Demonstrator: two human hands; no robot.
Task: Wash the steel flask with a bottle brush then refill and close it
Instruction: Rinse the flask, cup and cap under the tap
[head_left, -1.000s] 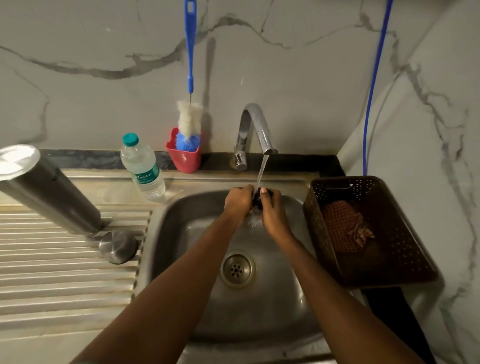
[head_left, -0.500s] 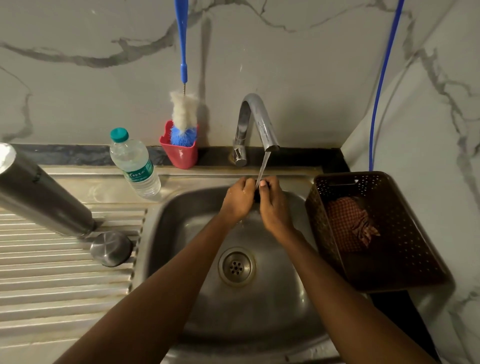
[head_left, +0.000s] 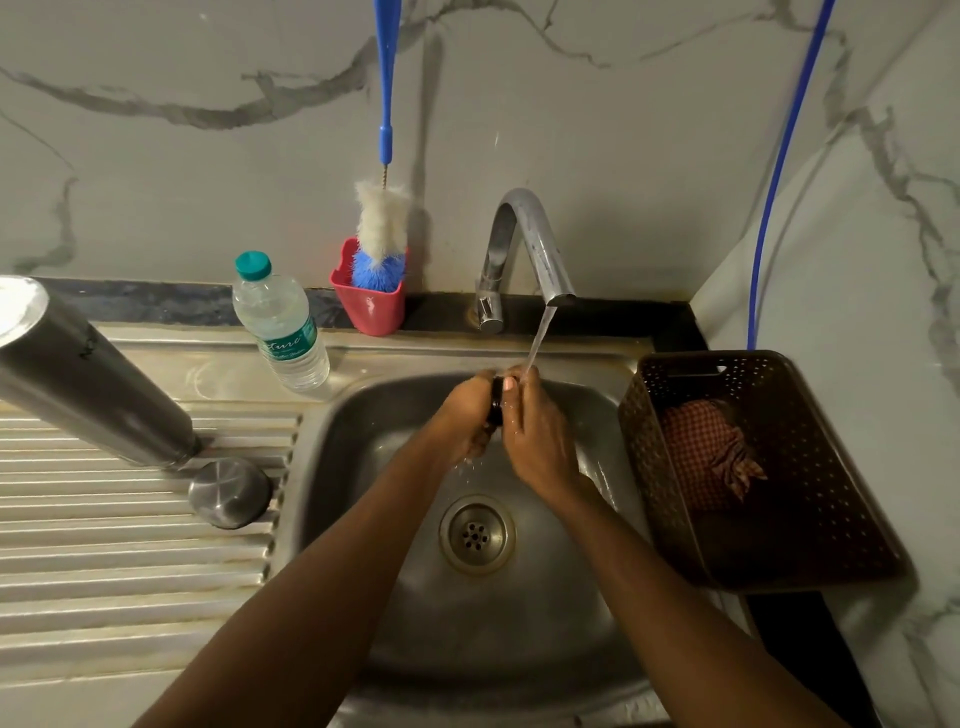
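Gripping what looks like a black stopper (head_left: 496, 400) between left hand (head_left: 467, 410), right hand (head_left: 535, 431)

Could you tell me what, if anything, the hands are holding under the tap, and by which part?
A small black part, pressed between the left hand and right hand, gripped by its edges. What it is cannot be told.

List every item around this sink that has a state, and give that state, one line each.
Tap: running.
Steel flask: upside down on the drainboard.
Steel cap: off, beside the flask.
Small black part: held by both hands under the stream.
Left hand: gripping.
Right hand: gripping.
Water bottle: capped.
Bottle brush: standing in the red holder.
Basket: holds a cloth.
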